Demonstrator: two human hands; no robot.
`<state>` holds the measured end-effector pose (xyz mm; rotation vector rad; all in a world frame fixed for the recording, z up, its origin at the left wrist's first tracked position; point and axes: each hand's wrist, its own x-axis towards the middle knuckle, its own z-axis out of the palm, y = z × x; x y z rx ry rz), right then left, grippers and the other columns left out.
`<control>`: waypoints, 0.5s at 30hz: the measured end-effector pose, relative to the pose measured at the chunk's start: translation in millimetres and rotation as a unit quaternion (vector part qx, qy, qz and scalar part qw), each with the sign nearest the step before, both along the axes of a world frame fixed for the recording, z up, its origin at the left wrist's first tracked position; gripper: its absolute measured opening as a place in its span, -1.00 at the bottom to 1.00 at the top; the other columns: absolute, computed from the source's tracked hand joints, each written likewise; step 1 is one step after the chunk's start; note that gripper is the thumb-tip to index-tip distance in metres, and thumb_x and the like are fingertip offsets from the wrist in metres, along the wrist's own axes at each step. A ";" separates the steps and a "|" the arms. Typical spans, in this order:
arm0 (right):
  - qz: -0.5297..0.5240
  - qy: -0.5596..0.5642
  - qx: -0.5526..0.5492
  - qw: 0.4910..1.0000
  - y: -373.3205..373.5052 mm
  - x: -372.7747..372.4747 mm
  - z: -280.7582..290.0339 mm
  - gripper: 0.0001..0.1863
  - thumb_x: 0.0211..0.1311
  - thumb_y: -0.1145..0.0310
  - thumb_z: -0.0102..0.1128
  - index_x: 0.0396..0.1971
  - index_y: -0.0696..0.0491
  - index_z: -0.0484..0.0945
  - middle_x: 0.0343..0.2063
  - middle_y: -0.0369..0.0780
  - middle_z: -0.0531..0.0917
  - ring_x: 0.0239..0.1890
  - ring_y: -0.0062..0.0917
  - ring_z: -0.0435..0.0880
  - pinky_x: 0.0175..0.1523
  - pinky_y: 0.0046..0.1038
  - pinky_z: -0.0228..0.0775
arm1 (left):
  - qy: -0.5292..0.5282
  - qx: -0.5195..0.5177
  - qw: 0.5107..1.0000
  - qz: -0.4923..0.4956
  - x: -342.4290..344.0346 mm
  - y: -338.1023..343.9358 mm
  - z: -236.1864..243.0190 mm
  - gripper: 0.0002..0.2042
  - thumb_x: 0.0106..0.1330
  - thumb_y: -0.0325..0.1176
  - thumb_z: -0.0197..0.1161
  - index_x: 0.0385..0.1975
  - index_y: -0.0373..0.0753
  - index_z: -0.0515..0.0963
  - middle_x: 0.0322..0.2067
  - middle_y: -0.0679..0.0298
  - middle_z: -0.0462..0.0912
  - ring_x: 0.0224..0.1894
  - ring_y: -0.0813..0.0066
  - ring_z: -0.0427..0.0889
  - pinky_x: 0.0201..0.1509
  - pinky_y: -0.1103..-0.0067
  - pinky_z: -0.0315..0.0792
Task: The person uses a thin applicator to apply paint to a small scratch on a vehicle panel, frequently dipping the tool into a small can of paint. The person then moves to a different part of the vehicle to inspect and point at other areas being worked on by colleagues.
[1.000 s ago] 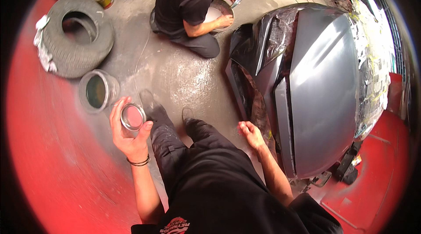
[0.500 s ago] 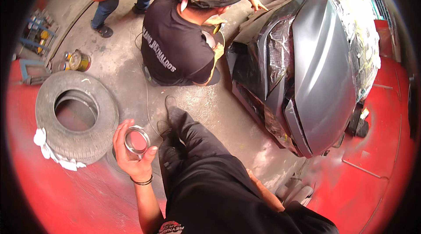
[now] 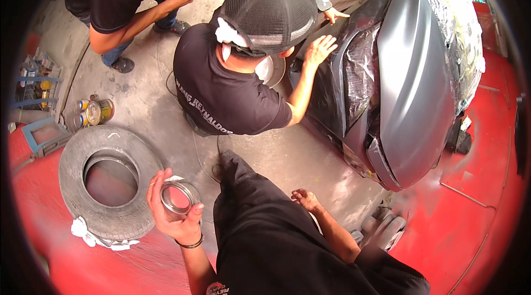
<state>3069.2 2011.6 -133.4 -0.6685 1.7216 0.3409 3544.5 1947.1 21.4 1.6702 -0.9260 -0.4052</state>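
My left hand (image 3: pixel 176 215) is wrapped around a small round metal can (image 3: pixel 181 197), its open top facing up and pinkish-red inside. A dark band circles that wrist. My right hand (image 3: pixel 306 200) hangs beside my dark trousers, fingers loosely bent and apart, with nothing visible in it. In front of me a crouching person (image 3: pixel 232 84) in a black shirt and mesh cap reaches a hand toward a grey car body part (image 3: pixel 406 79), partly covered in plastic film. A pale bowl-like thing (image 3: pixel 271 70) shows beyond that person's chest.
A tyre (image 3: pixel 77 184) with white cloth (image 3: pixel 83 231) at its edge lies at left. Paint cans (image 3: pixel 97 112) and a blue-framed rack (image 3: pixel 36 93) stand behind it. Another person (image 3: pixel 121 4) bends at the far left holding a dark cup. The floor (image 3: pixel 464 206) is red at right.
My right hand has come into view beside my leg. My left hand still holds the can. The crouching person has raised a hand toward the car part; the other person has come nearer.
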 end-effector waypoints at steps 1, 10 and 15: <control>-0.006 -0.011 -0.003 1.000 -3.7 1.1 -4.0 -0.51 0.58 0.11 0.14 0.25 0.17 0.62 0.03 -0.10 0.81 0.01 -0.46 0.79 0.16 -0.39 0.63 | -0.002 0.007 1.000 -0.003 -0.1 -3.7 -0.7 -0.01 0.12 0.24 0.64 0.33 -0.51 0.49 0.21 -0.08 0.56 0.22 0.02 0.66 0.30 0.20 0.57; 0.176 -0.006 -0.052 0.983 -10.6 6.9 -21.9 -0.60 0.54 0.10 0.13 0.12 0.05 0.71 0.05 -0.16 0.78 0.04 -0.33 0.81 0.20 -0.34 0.61 | 0.008 0.037 0.999 -0.005 2.3 -18.8 -8.4 -0.02 0.13 0.27 0.63 0.32 -0.49 0.51 0.20 -0.08 0.58 0.19 0.01 0.68 0.28 0.20 0.60; 0.298 -0.023 -0.081 0.951 -6.1 -8.0 -41.5 -0.57 0.55 0.06 0.15 0.13 0.04 0.71 0.07 -0.14 0.78 0.11 -0.29 0.79 0.25 -0.32 0.58 | 0.014 0.032 0.999 -0.008 5.2 -21.2 -13.9 -0.03 0.14 0.25 0.63 0.32 -0.49 0.49 0.22 -0.08 0.56 0.19 0.00 0.69 0.28 0.18 0.61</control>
